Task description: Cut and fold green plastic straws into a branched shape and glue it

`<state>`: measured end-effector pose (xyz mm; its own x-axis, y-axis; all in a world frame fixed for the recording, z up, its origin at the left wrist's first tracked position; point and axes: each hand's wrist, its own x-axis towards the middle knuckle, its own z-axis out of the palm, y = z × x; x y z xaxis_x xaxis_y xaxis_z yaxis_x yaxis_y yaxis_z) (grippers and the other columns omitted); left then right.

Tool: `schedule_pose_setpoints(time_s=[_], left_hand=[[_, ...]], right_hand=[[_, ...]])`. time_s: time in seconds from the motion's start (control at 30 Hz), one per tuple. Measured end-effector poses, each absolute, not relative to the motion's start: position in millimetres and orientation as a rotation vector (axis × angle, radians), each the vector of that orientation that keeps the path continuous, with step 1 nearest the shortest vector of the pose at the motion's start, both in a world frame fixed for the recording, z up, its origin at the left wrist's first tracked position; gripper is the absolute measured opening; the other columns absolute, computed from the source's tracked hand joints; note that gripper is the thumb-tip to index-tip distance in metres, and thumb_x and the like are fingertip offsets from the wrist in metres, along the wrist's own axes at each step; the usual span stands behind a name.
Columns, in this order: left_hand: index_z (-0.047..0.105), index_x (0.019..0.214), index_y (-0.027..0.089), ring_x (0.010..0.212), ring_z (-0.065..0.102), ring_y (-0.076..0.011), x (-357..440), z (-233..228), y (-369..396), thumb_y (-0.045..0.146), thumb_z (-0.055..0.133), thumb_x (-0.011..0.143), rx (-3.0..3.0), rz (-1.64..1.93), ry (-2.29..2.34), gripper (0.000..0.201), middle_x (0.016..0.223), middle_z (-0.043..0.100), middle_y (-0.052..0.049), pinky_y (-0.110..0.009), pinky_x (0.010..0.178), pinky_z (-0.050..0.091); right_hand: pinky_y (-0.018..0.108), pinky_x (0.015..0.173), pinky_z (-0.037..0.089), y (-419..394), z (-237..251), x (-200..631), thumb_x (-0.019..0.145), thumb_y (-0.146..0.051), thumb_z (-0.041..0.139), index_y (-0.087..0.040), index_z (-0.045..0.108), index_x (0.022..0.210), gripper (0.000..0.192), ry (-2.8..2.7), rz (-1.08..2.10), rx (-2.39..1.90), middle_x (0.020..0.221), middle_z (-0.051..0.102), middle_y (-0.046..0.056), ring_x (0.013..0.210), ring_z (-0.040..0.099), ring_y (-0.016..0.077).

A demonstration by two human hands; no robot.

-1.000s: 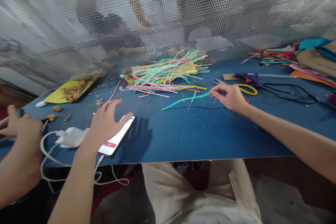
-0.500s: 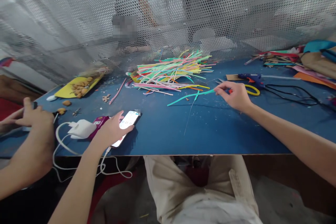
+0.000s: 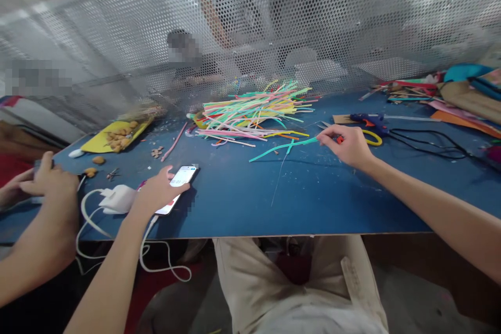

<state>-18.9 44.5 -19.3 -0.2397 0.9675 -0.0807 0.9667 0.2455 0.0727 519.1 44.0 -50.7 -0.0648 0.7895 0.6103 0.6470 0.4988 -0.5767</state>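
Green strip (image 3: 273, 150) pinched in right grip (image 3: 347, 145); left grip (image 3: 153, 193) over phone (image 3: 183, 174), clasp unclear; yellow tray (image 3: 94, 142) holds lumps (image 3: 117, 139).

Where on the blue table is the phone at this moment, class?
In the head view, the phone is on the left side, near the front edge of the blue table, partly covered by the left hand and right of the white charger.

Head view, forward and down
From close above the lap (image 3: 287, 297), facing blue table (image 3: 235, 209) and mesh screen (image 3: 332, 15).
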Motion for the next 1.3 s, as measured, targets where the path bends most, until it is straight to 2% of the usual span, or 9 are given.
schedule_pose_setpoints(time_s=[0.23,0.37,0.47,0.5,0.63,0.8,0.93,1.13,1.3], left_hand=[[0.029,0.157,0.015,0.121,0.066,-0.0339,-31.2,-20.5,56.4,0.057,0.070,0.080,1.839,-0.033,2.413,0.097,0.146,0.060,-0.014,-0.036,0.088,0.051],[0.025,0.159,0.009,0.133,0.058,-0.0394,-28.3,-12.7,61.9,0.063,0.066,0.081,1.896,-0.215,2.371,0.103,0.150,0.055,-0.020,-0.042,0.099,0.048],[0.035,0.156,0.008,0.136,0.052,-0.0467,-0.8,1.6,61.9,0.070,0.066,0.078,2.068,-0.234,2.358,0.105,0.154,0.046,-0.027,-0.052,0.103,0.046],[0.039,0.155,0.010,0.137,0.051,-0.0454,15.5,7.5,60.4,0.070,0.062,0.082,2.183,-0.138,2.303,0.098,0.155,0.046,-0.026,-0.053,0.107,0.044],[0.051,0.148,0.026,0.137,0.055,-0.0273,107.1,26.7,51.5,0.061,0.050,0.096,2.610,0.304,1.584,0.064,0.153,0.054,-0.007,-0.043,0.117,0.042],[0.055,0.142,0.020,0.135,0.056,-0.0255,225.3,16.5,58.0,0.050,0.054,0.099,2.893,0.555,0.908,0.052,0.144,0.061,-0.010,-0.043,0.117,0.042],[0.058,0.132,0.015,0.116,0.067,-0.0244,280.0,-6.2,74.5,0.043,0.042,0.106,2.925,0.477,0.623,0.041,0.126,0.070,-0.013,-0.037,0.099,0.053],[0.061,0.101,0.017,0.093,0.071,-0.0221,285.9,-23.9,81.3,0.042,0.027,0.109,2.994,0.462,0.680,0.043,0.097,0.071,-0.010,-0.031,0.080,0.051],[0.063,0.114,0.019,0.098,0.072,-0.0218,276.0,-32.5,81.0,0.038,0.031,0.108,2.954,0.548,0.719,0.038,0.108,0.074,-0.010,-0.031,0.081,0.051]], right_hand=[[0.031,0.066,0.050,43.3,-49.7,518.5,0.092,-0.034,0.066,-0.022,0.075,0.084,0.017,-1.785,0.197,-1.208,0.077,0.076,0.001,0.068,0.067,0.0163],[0.031,0.064,0.050,45.0,-53.1,517.3,0.092,-0.038,0.066,-0.022,0.076,0.086,0.020,-1.818,0.226,-1.209,0.076,0.075,0.002,0.066,0.066,0.0164],[0.032,0.065,0.052,46.4,-56.3,514.0,0.092,-0.039,0.066,-0.023,0.075,0.085,0.020,-1.843,0.249,-1.188,0.077,0.076,0.002,0.067,0.066,0.0170],[0.033,0.067,0.053,46.4,-56.8,512.2,0.092,-0.040,0.066,-0.023,0.075,0.085,0.021,-1.849,0.255,-1.182,0.078,0.076,0.002,0.068,0.067,0.0175],[0.034,0.070,0.055,42.4,-56.7,502.4,0.094,-0.038,0.065,-0.023,0.074,0.085,0.020,-1.867,0.253,-1.133,0.079,0.076,0.002,0.069,0.069,0.0182],[0.036,0.074,0.056,35.8,-58.0,494.1,0.095,-0.036,0.065,-0.024,0.073,0.086,0.017,-1.903,0.125,-0.993,0.082,0.077,0.002,0.074,0.070,0.0191],[0.037,0.073,0.055,37.1,-60.1,498.3,0.093,-0.033,0.068,-0.025,0.073,0.086,0.012,-1.892,-0.027,-0.890,0.081,0.076,0.003,0.073,0.068,0.0196],[0.033,0.067,0.052,40.7,-53.7,507.3,0.092,-0.031,0.070,-0.024,0.073,0.085,0.011,-1.920,-0.080,-0.855,0.076,0.074,0.002,0.067,0.064,0.0171],[0.035,0.070,0.052,43.1,-54.6,507.5,0.096,-0.042,0.063,-0.026,0.072,0.087,0.021,-2.009,0.055,-1.031,0.081,0.075,0.003,0.067,0.063,0.0177]])
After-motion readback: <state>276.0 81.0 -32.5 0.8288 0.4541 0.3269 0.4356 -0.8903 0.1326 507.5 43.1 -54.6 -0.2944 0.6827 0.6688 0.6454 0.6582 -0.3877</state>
